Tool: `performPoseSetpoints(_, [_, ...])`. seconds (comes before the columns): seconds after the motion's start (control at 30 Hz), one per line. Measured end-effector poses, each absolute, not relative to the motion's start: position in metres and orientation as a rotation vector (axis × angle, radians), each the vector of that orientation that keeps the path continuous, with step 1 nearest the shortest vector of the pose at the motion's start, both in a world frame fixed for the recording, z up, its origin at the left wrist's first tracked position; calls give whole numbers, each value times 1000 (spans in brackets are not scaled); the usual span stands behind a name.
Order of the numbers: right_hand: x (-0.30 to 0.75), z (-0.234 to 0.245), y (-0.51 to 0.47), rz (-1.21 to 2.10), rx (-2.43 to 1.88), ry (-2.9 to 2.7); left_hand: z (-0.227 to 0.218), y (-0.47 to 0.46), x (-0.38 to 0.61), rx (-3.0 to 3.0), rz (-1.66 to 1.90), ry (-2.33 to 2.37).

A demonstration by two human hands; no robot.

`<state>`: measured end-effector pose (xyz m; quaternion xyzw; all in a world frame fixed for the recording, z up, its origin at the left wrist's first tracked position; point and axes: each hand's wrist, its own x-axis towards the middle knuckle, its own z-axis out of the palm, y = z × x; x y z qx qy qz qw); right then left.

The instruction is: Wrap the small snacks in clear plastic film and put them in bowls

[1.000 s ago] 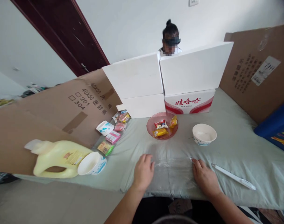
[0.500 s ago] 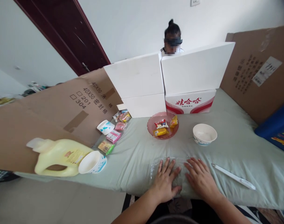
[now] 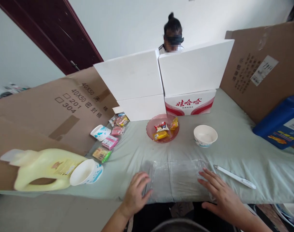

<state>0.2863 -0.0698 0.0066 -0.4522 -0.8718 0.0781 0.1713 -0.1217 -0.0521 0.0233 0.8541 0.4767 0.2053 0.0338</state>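
Note:
A clear plastic sheet (image 3: pixel 177 175) lies flat on the pale green cloth (image 3: pixel 245 151) at the near edge. My left hand (image 3: pixel 136 193) rests on the sheet's left edge, fingers curled a little. My right hand (image 3: pixel 220 193) lies flat on its right edge, fingers spread. Neither hand holds anything. A white pen-like stick (image 3: pixel 234 177) lies just right of my right hand. Beyond the sheet stand a pink dish (image 3: pixel 151 134) with wrapped snacks and an empty white bowl (image 3: pixel 205 135).
A yellow jug (image 3: pixel 42 167) lies on its side at the left beside a tipped white cup (image 3: pixel 86 172). Snack packets (image 3: pixel 110 141) lie along a cardboard wall (image 3: pixel 52 109). White boxes (image 3: pixel 161 83) stand at the back, a person behind them. A blue container (image 3: pixel 279 122) sits right.
My hands were close together in the middle of the sheet; they have slid apart to its left and right edges. The view has shifted slightly.

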Motion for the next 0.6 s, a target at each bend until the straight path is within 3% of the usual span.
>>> performPoseSetpoints(0.17, [277,21,-71,509,-1205,-2520,34,-64,-82,2536,474,1188])
performPoseSetpoints(0.6, [278,24,-66,528,-1385,-2264,34,-48,-81,2411,597,1278])
